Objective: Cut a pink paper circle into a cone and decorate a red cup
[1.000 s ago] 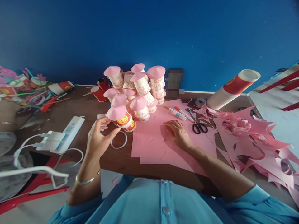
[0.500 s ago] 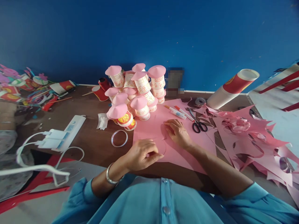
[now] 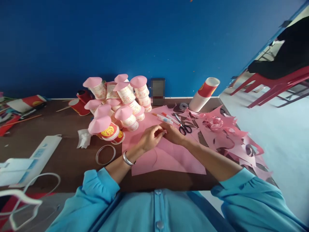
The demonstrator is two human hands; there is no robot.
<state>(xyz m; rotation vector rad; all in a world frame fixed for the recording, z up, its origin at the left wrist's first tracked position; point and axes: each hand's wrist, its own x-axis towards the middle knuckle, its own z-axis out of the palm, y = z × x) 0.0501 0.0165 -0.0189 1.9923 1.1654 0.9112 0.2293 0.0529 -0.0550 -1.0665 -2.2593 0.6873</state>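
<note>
While brought together above the pink sheets (image 3: 169,161), perhaps for finer control: left hand (image 3: 149,139) curled inward, right hand (image 3: 174,133) partly overlapped, with grip closure and contents impossible to tell. Set just beyond, probably for easy reach: scissors (image 3: 178,119) and markers (image 3: 165,120). Laid near the table's (image 3: 78,166) front edge: flat, overlapping, marked with a curved line.

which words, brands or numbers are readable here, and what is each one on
None can be read for certain.
White power strip: blue labels, too blurred.
White tube by the scissors: blue print, too small.
Red and white cup: gold emblem, unreadable.
Tall cup stack: gold mark, unreadable.
</note>
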